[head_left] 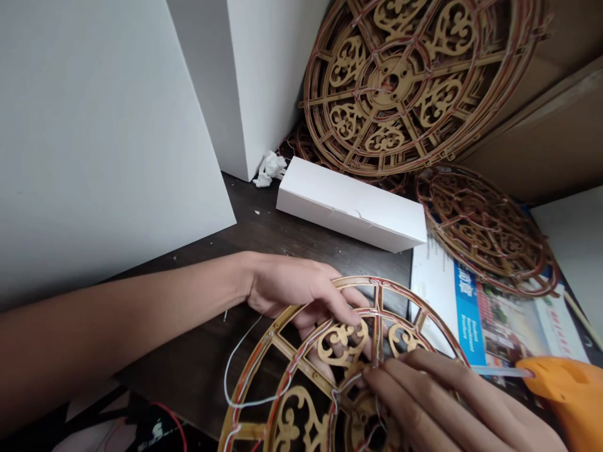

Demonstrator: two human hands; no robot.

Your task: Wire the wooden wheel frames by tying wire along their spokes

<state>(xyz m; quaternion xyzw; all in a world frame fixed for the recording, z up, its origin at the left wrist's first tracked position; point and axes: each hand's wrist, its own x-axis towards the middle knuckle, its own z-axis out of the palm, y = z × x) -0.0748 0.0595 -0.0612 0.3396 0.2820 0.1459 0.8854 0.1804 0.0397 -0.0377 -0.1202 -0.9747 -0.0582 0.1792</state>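
A round gold filigree wheel frame [330, 351] with red and white wires along its rings and spokes lies on the dark table in front of me. My left hand [301, 292] rests on its upper rim, fingers curled over the frame and pressing on it. My right hand [447, 402] lies over the hub area, fingers together, fingertips touching the wires beside a spoke. A loose white wire [235, 376] loops off the frame's left side.
An orange glue gun [570, 389] lies at the right. A long white box [351, 204] sits behind the frame, finished wheels [400, 81] lean at the back, another wheel [485, 229] lies on a printed brochure [471, 301]. White foam boards [94, 138] stand at left.
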